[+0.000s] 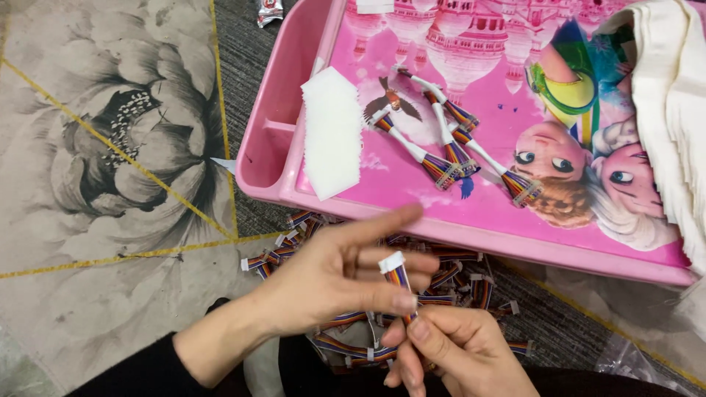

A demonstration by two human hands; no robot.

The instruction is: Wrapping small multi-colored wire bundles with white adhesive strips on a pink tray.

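The right hand [448, 349] is partly cut off by the lower edge of the frame, so only its thumb and upper fingers [421, 328] show; they are pinched shut on the lower end of a short rainbow ribbon cable [398, 283]. How far the cable runs down inside that grip is hidden. The left hand [346, 276] reaches in from the left on a dark sleeve, its forefinger stretched out straight and free, its thumb pressed against the cable just below the white plastic connector [391, 262] that caps the top end. The other left fingers curl loosely behind the cable; whether they touch it cannot be told.

Beneath and behind both hands lies a heap of loose ribbon cables [448, 283] on the floor, largely covered by the hands, so its extent is unclear. Beyond the fingertips stands a glossy pink plastic tray table [283, 110] printed with cartoon figures and a castle, its far side cut off by the frame. On it, past the left forefinger, lie a white foam pad [332, 132] with a serrated edge and several finished cable bundles [452, 151] with white-wrapped middles. A stack of cream cloth strips [673, 110] overhangs its right end. The floor is covered by a grey mat [110, 147] with a large flower pattern and thin yellow lines.
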